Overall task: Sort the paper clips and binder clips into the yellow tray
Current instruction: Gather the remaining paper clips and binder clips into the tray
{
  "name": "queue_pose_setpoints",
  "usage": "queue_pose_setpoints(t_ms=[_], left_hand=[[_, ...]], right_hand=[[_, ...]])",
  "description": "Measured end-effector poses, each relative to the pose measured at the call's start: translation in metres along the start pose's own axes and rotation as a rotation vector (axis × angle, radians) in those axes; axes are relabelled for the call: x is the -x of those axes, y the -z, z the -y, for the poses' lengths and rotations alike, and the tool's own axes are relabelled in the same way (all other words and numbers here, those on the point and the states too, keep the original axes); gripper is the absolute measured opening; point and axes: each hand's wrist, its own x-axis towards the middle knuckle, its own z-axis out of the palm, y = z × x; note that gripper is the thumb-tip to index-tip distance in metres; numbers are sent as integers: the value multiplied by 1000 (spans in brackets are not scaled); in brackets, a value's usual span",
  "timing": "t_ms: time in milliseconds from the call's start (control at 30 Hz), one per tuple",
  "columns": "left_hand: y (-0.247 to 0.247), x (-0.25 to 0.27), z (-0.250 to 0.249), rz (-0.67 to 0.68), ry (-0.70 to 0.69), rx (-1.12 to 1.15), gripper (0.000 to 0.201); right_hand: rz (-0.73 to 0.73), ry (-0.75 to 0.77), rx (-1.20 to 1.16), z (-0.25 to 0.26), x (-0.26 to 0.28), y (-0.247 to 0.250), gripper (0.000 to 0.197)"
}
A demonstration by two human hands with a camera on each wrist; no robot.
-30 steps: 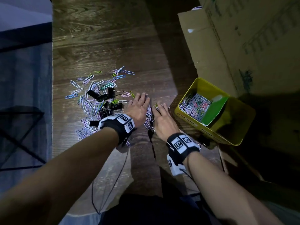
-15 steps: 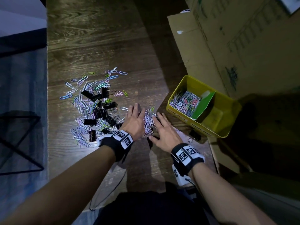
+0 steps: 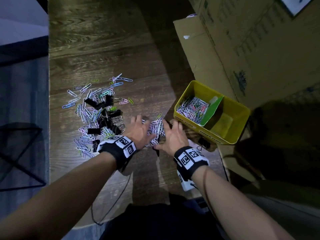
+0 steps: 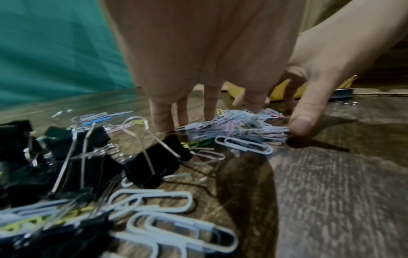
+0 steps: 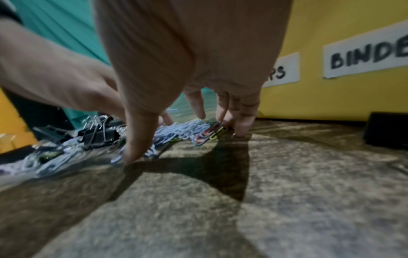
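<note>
A small bunch of pastel paper clips (image 3: 156, 130) lies on the wooden table between my two hands. My left hand (image 3: 143, 127) presses against its left side, fingers straight down on the wood (image 4: 163, 120). My right hand (image 3: 166, 134) arches over the right side, thumb and fingertips (image 5: 241, 125) touching the table around the clips (image 5: 185, 131). The yellow tray (image 3: 242, 118) stands just right of my hands. Its left compartment holds many paper clips (image 3: 193, 108), and a green divider (image 3: 212, 110) splits it. Further left lies the main heap of paper clips (image 3: 86, 118) mixed with black binder clips (image 3: 110, 116).
One black binder clip (image 3: 204, 142) lies by the tray's near wall. A large cardboard box (image 3: 242, 49) rises behind the tray. The tray's front bears white paper labels (image 5: 366, 57). The table's left edge (image 3: 49, 101) drops to a blue floor. A thin cable (image 3: 112, 205) trails near me.
Both hands have slid toward me and drawn closer together, squeezing the loose paper clips between them into a tighter bunch. The view has shifted a little.
</note>
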Motion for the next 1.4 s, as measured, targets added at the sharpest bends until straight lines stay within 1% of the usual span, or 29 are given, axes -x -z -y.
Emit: queue_pose_setpoints(t_ms=[67, 100, 200, 300, 333, 467, 567, 633, 767, 833, 900, 967, 1000, 1067, 1100, 1233, 1300, 1400], left_hand=[[-2, 3, -6, 43, -49, -8, 72], [-2, 4, -8, 52, -65, -5, 72], [-2, 6, -11, 43, -94, 42, 61], [0, 6, -12, 33, -131, 139, 49], [1, 6, -11, 36, -140, 162, 46], [4, 5, -5, 55, -96, 224, 32], [5, 6, -4, 17, -89, 284, 12], [8, 7, -3, 9, -86, 324, 7], [17, 11, 1, -1, -37, 473, 9], [21, 13, 6, 37, 31, 619, 13], [26, 15, 12, 90, 103, 804, 22], [34, 16, 17, 89, 128, 978, 30], [39, 17, 18, 85, 130, 1072, 28], [54, 19, 14, 73, 119, 1221, 11], [62, 19, 11, 59, 98, 1273, 6], [92, 6, -4, 4, -3, 1399, 11], [103, -7, -20, -25, -65, 1421, 8], [120, -29, -50, -58, -128, 1440, 14]], right_hand=[[-21, 15, -28, 2, 1, -1, 93], [-26, 22, -46, 2, 1, -1, 88], [-3, 42, -97, 4, 1, -1, 74], [19, 57, -99, 2, 1, 0, 54], [23, 62, -99, 0, 2, 1, 52], [18, 86, -137, -5, 3, 2, 55], [-22, 53, -200, -7, 1, 1, 63], [-31, 18, -246, -8, 1, 0, 68], [-16, -49, -424, -13, 4, 3, 68], [-25, -39, -514, -16, 7, 6, 67], [-34, -32, -606, -18, 12, 13, 68], [-56, -43, -692, -19, 16, 20, 69], [-80, -43, -740, -19, 20, 24, 70], [-132, -38, -827, -18, 25, 32, 72], [-156, -38, -865, -17, 28, 36, 73], [-236, -87, -1107, -16, 39, 61, 74], [-310, -79, -1199, -16, 43, 77, 74], [-438, -68, -1303, -16, 43, 100, 73]])
